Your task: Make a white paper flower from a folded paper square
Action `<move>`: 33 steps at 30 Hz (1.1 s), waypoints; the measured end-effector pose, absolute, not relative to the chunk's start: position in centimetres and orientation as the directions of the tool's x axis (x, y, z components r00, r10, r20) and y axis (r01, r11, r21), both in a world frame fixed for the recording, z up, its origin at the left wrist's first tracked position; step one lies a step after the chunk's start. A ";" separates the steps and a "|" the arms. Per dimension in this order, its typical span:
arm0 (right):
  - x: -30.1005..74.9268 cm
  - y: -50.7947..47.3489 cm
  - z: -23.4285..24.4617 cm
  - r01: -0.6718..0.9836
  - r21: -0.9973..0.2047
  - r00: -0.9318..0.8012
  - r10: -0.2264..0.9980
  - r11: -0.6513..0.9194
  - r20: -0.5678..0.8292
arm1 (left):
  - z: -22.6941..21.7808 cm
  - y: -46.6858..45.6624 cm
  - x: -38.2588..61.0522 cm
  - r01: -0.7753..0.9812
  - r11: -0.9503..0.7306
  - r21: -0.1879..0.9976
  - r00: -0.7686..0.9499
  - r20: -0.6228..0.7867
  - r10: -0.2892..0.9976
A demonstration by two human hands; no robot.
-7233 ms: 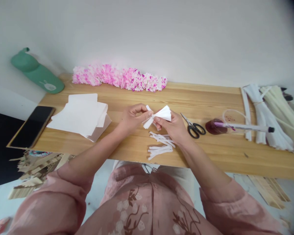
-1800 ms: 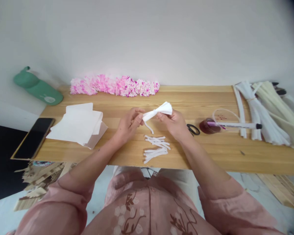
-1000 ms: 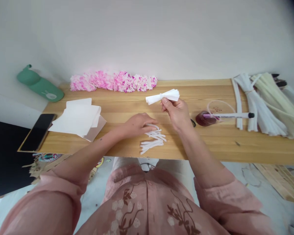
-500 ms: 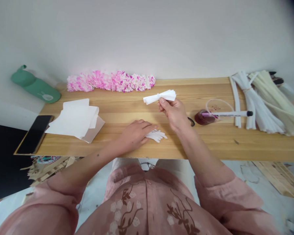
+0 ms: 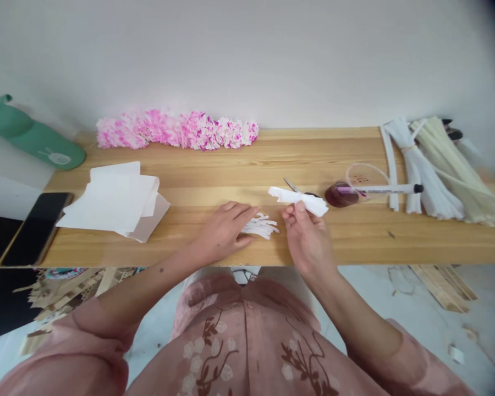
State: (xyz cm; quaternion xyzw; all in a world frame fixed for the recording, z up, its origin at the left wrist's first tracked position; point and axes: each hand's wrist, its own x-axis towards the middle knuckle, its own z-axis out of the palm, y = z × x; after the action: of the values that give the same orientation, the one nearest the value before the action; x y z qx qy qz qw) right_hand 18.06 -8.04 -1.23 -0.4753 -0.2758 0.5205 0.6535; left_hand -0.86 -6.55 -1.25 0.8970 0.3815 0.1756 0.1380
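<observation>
My right hand (image 5: 307, 234) pinches a folded white paper bow (image 5: 313, 204), gathered at its middle, between thumb and fingers just above the table. My left hand (image 5: 226, 231) rests on the wooden table (image 5: 214, 181), with thumb and fingers around a bunch of short white strips (image 5: 264, 225). The strips' loose ends poke out to the right, while the rest is hidden under the hand. Behind the paper bow lie scissors (image 5: 289, 184), mostly covered by it.
A jar of dark red liquid (image 5: 339, 194) has a marker pen (image 5: 388, 188) across it. White strip bundles (image 5: 427, 176) lie right. Pink-white paper flowers (image 5: 177, 129) line the wall. At left are white sheets (image 5: 111, 198), a phone (image 5: 37, 228) and a green bottle (image 5: 41, 137).
My right hand has come down and toward me with the paper bow, which has tilted the other way. Part of the scissors now shows. My left hand has stayed on the strips.
</observation>
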 end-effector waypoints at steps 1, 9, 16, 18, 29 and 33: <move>17.8 -8.0 -1.4 -0.407 -0.913 0.299 0.946 0.012 -0.121 | -1.3 -6.6 -0.9 0.636 -0.671 0.381 0.646 0.213 0.733; 14.7 -6.4 -1.4 -0.433 -0.901 0.231 0.962 -0.029 -0.142 | -1.0 -6.5 -0.6 0.625 -0.673 0.395 0.655 0.205 0.727; 15.6 -6.1 -1.0 -0.377 -0.925 0.322 0.942 0.041 -0.090 | -0.6 -6.9 -1.7 0.451 -0.397 0.800 0.448 0.182 0.875; 16.2 -6.3 -1.0 -0.387 -0.920 0.338 0.938 0.059 -0.082 | -0.6 -7.2 -2.1 0.265 -0.238 0.935 0.262 0.168 0.950; 14.0 -7.0 -1.4 -0.549 -0.836 0.262 0.954 0.024 -0.144 | -2.1 -8.7 0.6 -0.331 0.019 0.943 0.007 -0.018 1.000; 13.7 -6.7 -1.5 -0.556 -0.831 0.216 0.965 -0.006 -0.151 | -2.4 -8.6 1.0 -0.301 -0.001 0.953 0.031 0.011 0.999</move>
State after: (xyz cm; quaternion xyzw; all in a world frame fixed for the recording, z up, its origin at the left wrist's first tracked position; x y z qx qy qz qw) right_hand 13.75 -6.68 -1.49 -0.4146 -0.2467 0.5754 0.6605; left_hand 1.05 -8.61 -2.36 0.4275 0.4082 0.5637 0.5769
